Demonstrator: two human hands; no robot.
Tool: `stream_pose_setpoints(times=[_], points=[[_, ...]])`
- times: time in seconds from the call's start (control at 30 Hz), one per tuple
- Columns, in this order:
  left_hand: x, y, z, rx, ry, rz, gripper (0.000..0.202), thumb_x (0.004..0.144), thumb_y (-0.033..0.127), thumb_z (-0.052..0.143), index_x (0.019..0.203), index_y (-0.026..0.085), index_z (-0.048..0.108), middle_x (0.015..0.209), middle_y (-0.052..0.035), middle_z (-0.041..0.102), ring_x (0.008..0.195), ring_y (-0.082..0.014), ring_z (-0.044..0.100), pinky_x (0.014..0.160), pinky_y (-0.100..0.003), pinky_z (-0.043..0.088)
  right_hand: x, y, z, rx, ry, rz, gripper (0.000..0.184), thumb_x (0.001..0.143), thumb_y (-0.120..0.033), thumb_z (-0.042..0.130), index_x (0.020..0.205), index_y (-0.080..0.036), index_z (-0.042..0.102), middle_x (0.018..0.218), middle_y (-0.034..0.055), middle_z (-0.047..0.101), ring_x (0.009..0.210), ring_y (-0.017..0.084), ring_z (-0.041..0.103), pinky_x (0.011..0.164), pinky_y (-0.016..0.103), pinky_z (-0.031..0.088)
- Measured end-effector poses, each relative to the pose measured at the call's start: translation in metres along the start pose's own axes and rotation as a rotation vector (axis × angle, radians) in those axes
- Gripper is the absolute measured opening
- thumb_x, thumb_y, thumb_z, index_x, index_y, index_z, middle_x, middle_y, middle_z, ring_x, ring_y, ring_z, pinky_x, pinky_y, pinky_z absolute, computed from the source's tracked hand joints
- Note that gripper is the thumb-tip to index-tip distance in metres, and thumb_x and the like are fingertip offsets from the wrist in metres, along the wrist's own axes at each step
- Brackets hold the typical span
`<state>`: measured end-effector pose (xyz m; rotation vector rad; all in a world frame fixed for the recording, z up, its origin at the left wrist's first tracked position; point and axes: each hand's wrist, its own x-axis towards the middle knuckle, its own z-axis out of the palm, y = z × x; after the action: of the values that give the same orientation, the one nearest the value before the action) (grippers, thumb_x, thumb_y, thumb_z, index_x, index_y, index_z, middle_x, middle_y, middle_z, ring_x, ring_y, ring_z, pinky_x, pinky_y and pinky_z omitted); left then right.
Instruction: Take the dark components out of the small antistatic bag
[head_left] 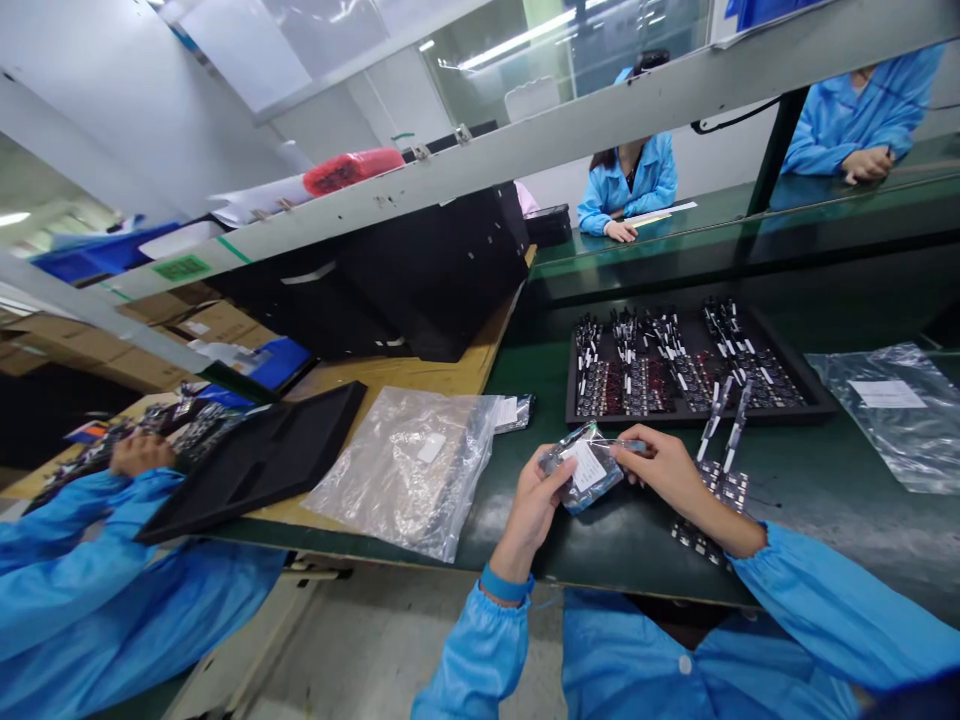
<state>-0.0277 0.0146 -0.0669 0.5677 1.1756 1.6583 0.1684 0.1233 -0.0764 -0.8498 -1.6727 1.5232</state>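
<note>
Both hands grip one small labelled bag [589, 465]: left hand [536, 500] pinches its near end, right hand [664, 470] its far edge, above what look like circuit boards [709, 510].

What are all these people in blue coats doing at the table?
A person in a blue coat holds a small clear bag with a white label in both hands, the left hand underneath and the right hand at its top edge. A black tray of small circuit boards sits just behind on the green table. To the left, a co-worker's hand rests on more parts.
</note>
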Motion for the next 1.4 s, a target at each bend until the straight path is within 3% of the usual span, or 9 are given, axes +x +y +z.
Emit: stream_pose_setpoints(times=[0.2,0.4,0.57,0.63,0.9,1.0,1.1,1.17,1.4], points=[[0.005,-0.001,-0.006,-0.015,0.027,-0.004,0.036,0.068,0.027,0.090,0.094,0.014,0.069,0.087,-0.0073,0.073,0.072,-0.0215,0.068,0.064,-0.027,0.056,-0.002,-0.010,-0.005,-0.064,-0.066,-0.088,0.038,0.092,-0.055,0.083,0.105,-0.021,0.093,0.089,0.0074,0.085,0.066,0.021,0.071,0.062,0.034,0.058],[0.004,0.001,-0.005,-0.009,0.025,-0.030,0.037,0.065,0.027,0.091,0.091,0.015,0.068,0.085,-0.0060,0.073,0.072,-0.0221,0.068,0.065,-0.028,0.055,0.004,-0.007,-0.012,-0.129,-0.145,-0.138,0.033,0.089,-0.047,0.085,0.113,-0.026,0.095,0.116,0.0110,0.091,0.105,0.033,0.082,0.094,0.043,0.065],[0.004,0.002,-0.006,0.007,0.004,-0.069,0.037,0.065,0.025,0.092,0.092,0.014,0.068,0.086,-0.0069,0.074,0.071,-0.0219,0.069,0.063,-0.027,0.055,0.006,-0.002,-0.019,-0.153,-0.278,-0.066,0.045,0.093,-0.048,0.081,0.129,-0.022,0.090,0.078,0.0048,0.087,0.060,0.020,0.073,0.059,0.031,0.058],[0.005,0.003,-0.007,0.013,-0.005,-0.085,0.038,0.066,0.024,0.092,0.094,0.014,0.069,0.088,-0.0073,0.074,0.072,-0.0223,0.070,0.064,-0.028,0.056,0.007,-0.002,-0.021,-0.163,-0.317,-0.041,0.045,0.094,-0.046,0.079,0.130,-0.020,0.089,0.073,0.0036,0.085,0.052,0.018,0.070,0.053,0.029,0.054],[0.008,-0.001,-0.008,0.018,-0.036,-0.152,0.040,0.067,0.026,0.092,0.098,0.011,0.072,0.090,-0.0128,0.077,0.080,-0.0289,0.073,0.068,-0.032,0.058,0.010,0.000,-0.022,-0.247,-0.319,-0.123,0.037,0.096,-0.045,0.079,0.123,-0.022,0.091,0.078,0.0034,0.088,0.054,0.021,0.075,0.061,0.031,0.058],[0.009,-0.002,-0.008,0.018,-0.042,-0.166,0.043,0.067,0.027,0.092,0.102,0.010,0.073,0.094,-0.0155,0.078,0.082,-0.0314,0.074,0.068,-0.034,0.058,0.009,-0.001,-0.023,-0.286,-0.337,-0.200,0.033,0.099,-0.046,0.077,0.123,-0.028,0.092,0.094,0.0042,0.092,0.054,0.020,0.075,0.065,0.032,0.060],[0.010,-0.003,-0.007,0.021,-0.063,-0.179,0.044,0.068,0.027,0.091,0.104,0.009,0.073,0.095,-0.0165,0.078,0.080,-0.0305,0.074,0.066,-0.032,0.057,0.009,-0.005,-0.028,-0.339,-0.361,-0.279,0.032,0.099,-0.046,0.078,0.124,-0.032,0.091,0.121,0.0053,0.091,0.079,0.026,0.085,0.083,0.036,0.064],[0.010,-0.003,-0.007,0.023,-0.074,-0.182,0.042,0.068,0.026,0.091,0.102,0.008,0.073,0.092,-0.0160,0.078,0.077,-0.0288,0.073,0.065,-0.031,0.057,0.009,-0.007,-0.031,-0.385,-0.377,-0.318,0.034,0.099,-0.046,0.078,0.127,-0.032,0.090,0.126,0.0059,0.090,0.098,0.031,0.087,0.091,0.037,0.063],[0.011,-0.003,-0.008,0.045,-0.073,-0.177,0.036,0.066,0.024,0.092,0.092,0.011,0.071,0.087,-0.0092,0.076,0.074,-0.0247,0.071,0.070,-0.032,0.056,0.014,-0.010,-0.038,-0.547,-0.444,-0.384,0.036,0.104,-0.037,0.075,0.139,-0.034,0.085,0.091,0.0020,0.091,0.066,0.022,0.076,0.067,0.027,0.048]])
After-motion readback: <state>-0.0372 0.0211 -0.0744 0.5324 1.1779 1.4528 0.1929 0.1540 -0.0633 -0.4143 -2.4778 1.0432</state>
